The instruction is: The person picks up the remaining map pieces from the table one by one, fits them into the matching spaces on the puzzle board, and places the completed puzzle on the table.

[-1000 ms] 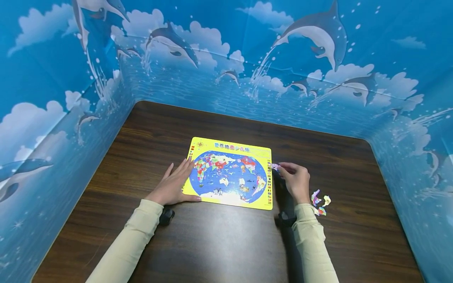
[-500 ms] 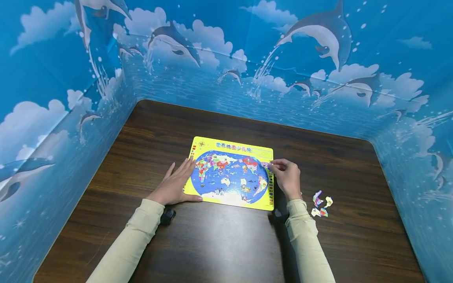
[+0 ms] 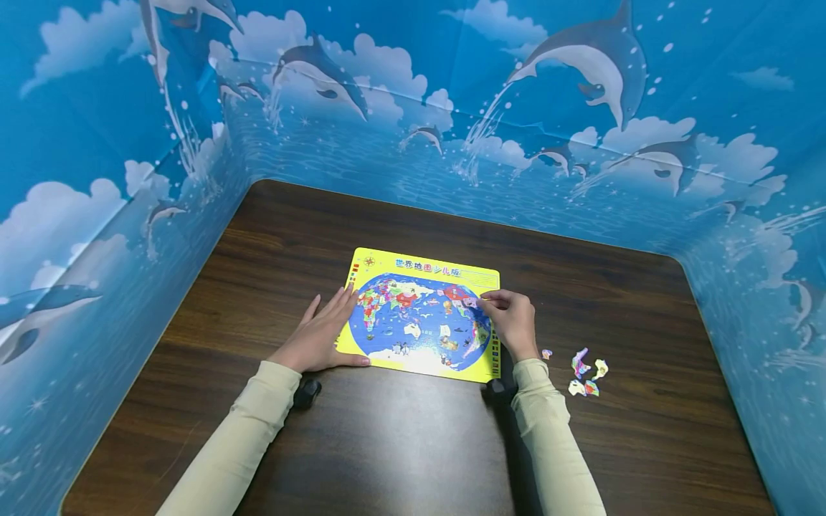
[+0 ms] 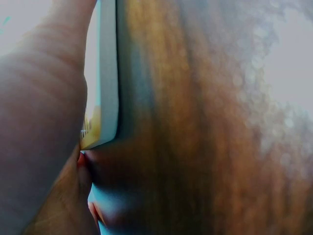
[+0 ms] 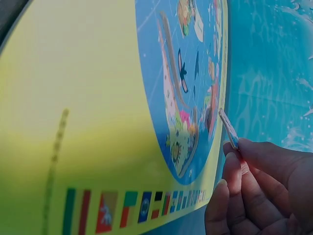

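A yellow world map puzzle board [image 3: 467, 268] lies flat on the table, its blue oval filled with coloured land pieces. Spread across the board's left edge is my left hand [image 3: 316, 335], the thumb along the near edge. In the left wrist view, that hand [image 4: 39, 107] lies beside the board's pale side [image 4: 108, 73]. Over the right part of the map, my right hand [image 3: 512, 322] pinches a thin puzzle piece. The right wrist view shows this piece [image 5: 229, 128] edge-on between thumb and fingers, tilted above the board; whether it touches is unclear.
Several loose puzzle pieces [image 3: 580, 363] lie in a cluster on the dark wooden table [image 3: 645, 430], right of my right forearm. One small piece [image 3: 547, 354] sits by my right wrist. A blue dolphin-print curtain [image 3: 400, 165] encloses the table's back and sides.
My right hand has moved left with the puzzle piece, from beside the board to over the map. The small piece by my wrist has come into view. My left hand stays put.
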`<action>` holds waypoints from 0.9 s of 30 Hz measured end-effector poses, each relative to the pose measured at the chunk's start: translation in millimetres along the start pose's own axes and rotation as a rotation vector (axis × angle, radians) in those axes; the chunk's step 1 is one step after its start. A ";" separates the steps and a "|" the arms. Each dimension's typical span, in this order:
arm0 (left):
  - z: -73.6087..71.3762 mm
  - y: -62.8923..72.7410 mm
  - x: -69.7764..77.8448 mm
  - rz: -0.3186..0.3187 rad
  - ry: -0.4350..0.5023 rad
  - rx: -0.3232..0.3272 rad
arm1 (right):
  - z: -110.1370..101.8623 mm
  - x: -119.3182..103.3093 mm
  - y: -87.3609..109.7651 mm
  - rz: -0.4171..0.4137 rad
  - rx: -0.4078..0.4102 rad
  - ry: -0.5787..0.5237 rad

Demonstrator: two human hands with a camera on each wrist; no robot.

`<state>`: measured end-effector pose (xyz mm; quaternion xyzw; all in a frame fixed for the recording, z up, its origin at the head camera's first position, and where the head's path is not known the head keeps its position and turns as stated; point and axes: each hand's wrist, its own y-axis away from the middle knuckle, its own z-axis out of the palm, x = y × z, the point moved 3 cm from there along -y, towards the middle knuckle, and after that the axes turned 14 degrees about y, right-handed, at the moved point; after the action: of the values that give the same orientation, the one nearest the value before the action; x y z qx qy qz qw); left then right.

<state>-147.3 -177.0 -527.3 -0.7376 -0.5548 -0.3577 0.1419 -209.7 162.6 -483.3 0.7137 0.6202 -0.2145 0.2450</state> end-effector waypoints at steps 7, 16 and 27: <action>-0.8 -0.1 1.4 0.002 -0.003 -0.001 | 4.0 -3.0 -0.7 -0.012 -0.011 -0.007; -1.9 2.1 4.1 0.013 0.004 0.012 | 10.0 -2.1 -3.1 0.002 -0.022 0.004; -0.8 1.9 2.8 0.000 0.006 -0.005 | 12.1 -2.7 -2.9 0.021 -0.044 0.010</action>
<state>-145.4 -176.1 -524.5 -0.7368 -0.5535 -0.3613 0.1419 -213.0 153.4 -491.5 0.7158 0.6183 -0.1945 0.2597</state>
